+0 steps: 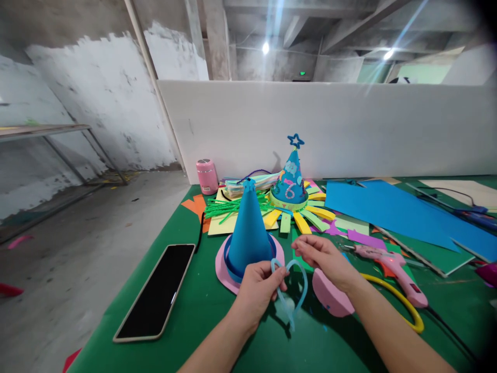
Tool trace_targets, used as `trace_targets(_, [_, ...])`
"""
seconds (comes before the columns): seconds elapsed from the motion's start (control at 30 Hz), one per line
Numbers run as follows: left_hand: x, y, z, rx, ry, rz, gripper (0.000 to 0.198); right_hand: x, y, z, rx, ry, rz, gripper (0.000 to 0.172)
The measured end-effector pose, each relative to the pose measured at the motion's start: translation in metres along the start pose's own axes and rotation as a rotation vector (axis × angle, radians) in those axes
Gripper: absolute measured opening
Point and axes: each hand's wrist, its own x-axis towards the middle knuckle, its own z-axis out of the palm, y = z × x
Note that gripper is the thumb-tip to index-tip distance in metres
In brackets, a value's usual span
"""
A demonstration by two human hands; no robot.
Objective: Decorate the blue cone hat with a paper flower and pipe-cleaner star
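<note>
My left hand (261,286) pinches a light blue pipe cleaner (305,284) bent into a heart shape, its point hanging downward. Just right of the heart's top is my right hand (321,256), fingers curled and pressed together; whatever may be between its fingertips is too small or hidden to make out. Right behind my left hand stands a plain blue paper cone (249,228) on a pink round brim (222,264). A rounded pink piece (330,298) lies under my right wrist.
Farther back stands a decorated blue cone hat (290,178) with a star on top. A pink glue gun (392,264) and yellow ring (411,308) lie right. A phone (157,292) lies left, green pipe cleaners (221,207) and a pink jar (207,177) behind. Blue sheets (388,210) cover the back right.
</note>
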Motion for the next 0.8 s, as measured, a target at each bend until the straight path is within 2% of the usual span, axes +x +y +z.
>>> trace_targets(0.1, [0.0,-0.002,0.001,0.007,-0.001,-0.023,0.028,0.009,-0.012,-0.007,-0.032,0.131,-0.055,0.023])
trace_targets(0.17, [0.0,-0.003,0.003,0.017,-0.009,-0.045,0.028,0.027,-0.024,-0.017,-0.069,0.229,-0.115,0.023])
trace_targets(0.33, [0.0,-0.006,0.004,0.045,-0.034,-0.071,0.03,0.113,-0.052,-0.055,-0.198,0.584,-0.248,0.021])
trace_targets(0.43, [0.0,-0.01,0.004,0.052,-0.052,-0.072,0.031,0.164,-0.064,-0.073,-0.285,0.711,-0.281,0.025])
trace_targets(0.53, [-0.001,-0.011,0.003,0.055,-0.064,-0.076,0.031,0.199,-0.075,-0.082,-0.36,0.745,-0.302,0.025])
trace_targets(0.63, [-0.001,-0.011,0.004,0.046,-0.072,-0.083,0.032,0.22,-0.082,-0.085,-0.411,0.712,-0.297,0.025])
trace_targets(0.8, [-0.001,-0.007,0.005,0.036,-0.062,-0.112,0.03,0.242,-0.089,-0.083,-0.388,0.662,-0.164,0.029])
